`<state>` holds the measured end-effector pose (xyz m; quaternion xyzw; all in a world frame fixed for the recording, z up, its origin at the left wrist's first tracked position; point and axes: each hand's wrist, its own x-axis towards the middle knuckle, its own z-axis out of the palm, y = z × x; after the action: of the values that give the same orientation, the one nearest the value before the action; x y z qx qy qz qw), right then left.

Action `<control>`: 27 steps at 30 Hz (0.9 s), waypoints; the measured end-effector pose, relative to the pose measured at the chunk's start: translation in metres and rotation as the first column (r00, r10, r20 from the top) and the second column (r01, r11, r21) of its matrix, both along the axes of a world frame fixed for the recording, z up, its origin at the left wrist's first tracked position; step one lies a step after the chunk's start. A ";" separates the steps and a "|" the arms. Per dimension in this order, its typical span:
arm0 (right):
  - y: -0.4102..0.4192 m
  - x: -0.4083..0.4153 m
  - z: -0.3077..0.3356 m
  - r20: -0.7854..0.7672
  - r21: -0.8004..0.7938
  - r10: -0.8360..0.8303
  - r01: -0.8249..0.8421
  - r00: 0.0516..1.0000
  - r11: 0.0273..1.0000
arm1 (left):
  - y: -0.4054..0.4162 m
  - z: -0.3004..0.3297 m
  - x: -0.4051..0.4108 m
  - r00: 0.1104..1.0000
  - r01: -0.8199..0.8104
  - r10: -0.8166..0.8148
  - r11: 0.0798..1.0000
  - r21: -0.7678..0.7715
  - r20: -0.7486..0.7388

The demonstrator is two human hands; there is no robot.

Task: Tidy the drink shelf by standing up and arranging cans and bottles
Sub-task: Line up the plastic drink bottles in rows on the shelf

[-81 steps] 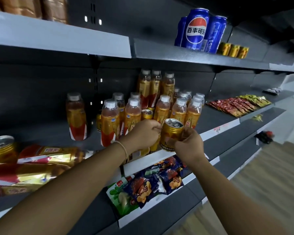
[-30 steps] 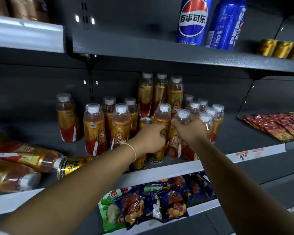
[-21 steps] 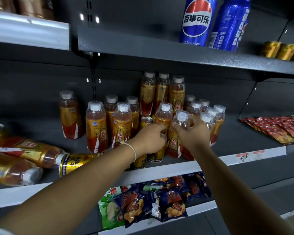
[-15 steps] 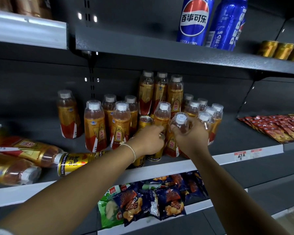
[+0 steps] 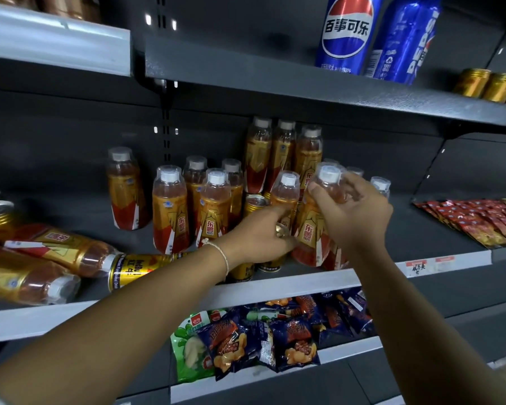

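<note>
Gripping an orange energy-drink bottle (image 5: 311, 226) round its neck and shoulder, the right hand (image 5: 352, 213) has fingers curled just under the white cap; the bottle leans a bit left, base on the drink shelf (image 5: 289, 285) near its front edge. Left hand (image 5: 256, 239) sits just left of that bottle, fingers curled w/ a gold can (image 5: 282, 230) tucked under them, only its top rim showing. Behind that bottle & to its left stand more orange bottles upright, incl. a taller trio (image 5: 284, 156) at the back; a lone upright bottle (image 5: 124, 188) stands further left. Far left of the held bottle, two bottles (image 5: 59, 252) lie on their sides, w/ a gold Red Bull can (image 5: 138, 270) lying flat beside them. Above the held bottle: two blue Pepsi cans (image 5: 348, 33). Below it: snack packets (image 5: 263, 340).
</note>
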<state>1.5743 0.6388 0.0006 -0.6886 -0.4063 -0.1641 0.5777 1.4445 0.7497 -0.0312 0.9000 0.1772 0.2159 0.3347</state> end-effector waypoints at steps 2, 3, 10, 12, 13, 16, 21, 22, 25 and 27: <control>-0.001 -0.012 0.010 -0.041 0.025 0.032 -0.031 0.999 0.999 | -0.005 0.006 -0.007 0.998 0.063 -0.063 0.994 -0.084 0.003; 0.001 -0.017 0.011 -0.088 0.036 0.076 -0.073 0.993 0.997 | -0.006 0.009 -0.012 0.997 0.082 -0.081 0.989 -0.125 0.010; 0.031 -0.067 0.015 -0.362 0.102 0.350 -0.337 0.864 0.936 | 0.008 0.018 -0.070 0.993 0.110 -0.084 0.892 -0.438 0.079; 0.041 -0.088 0.018 -0.393 0.078 0.386 -0.388 0.834 0.918 | 0.015 0.017 -0.093 0.994 0.092 -0.053 0.885 -0.457 0.098; 0.047 -0.101 0.019 -0.406 0.053 0.396 -0.411 0.824 0.910 | 0.019 0.017 -0.107 0.993 0.085 -0.039 0.880 -0.467 0.107; 0.066 -0.138 0.020 -0.432 0.002 0.436 -0.482 0.790 0.876 | 0.032 0.017 -0.154 0.993 0.053 0.009 0.857 -0.512 0.118; 0.096 -0.211 0.020 -0.414 -0.074 0.513 -0.590 0.752 0.804 | 0.049 0.013 -0.237 0.984 -0.043 0.136 0.810 -0.585 0.117; 0.101 -0.226 0.019 -0.415 -0.094 0.533 -0.617 0.737 0.781 | 0.052 0.012 -0.255 0.978 -0.062 0.169 0.794 -0.605 0.122; 0.112 -0.273 0.019 -0.445 -0.137 0.597 -0.709 0.668 0.691 | 0.061 0.011 -0.307 0.962 -0.098 0.238 0.754 -0.650 0.131; 0.119 -0.304 0.019 -0.485 -0.153 0.626 -0.764 0.610 0.626 | 0.067 0.013 -0.341 0.959 -0.132 0.264 0.745 -0.654 0.107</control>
<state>1.2705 0.7580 0.0193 -0.5791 -0.5447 0.2907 0.5324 1.1039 0.8162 -0.0179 0.6822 0.3017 0.2629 0.6120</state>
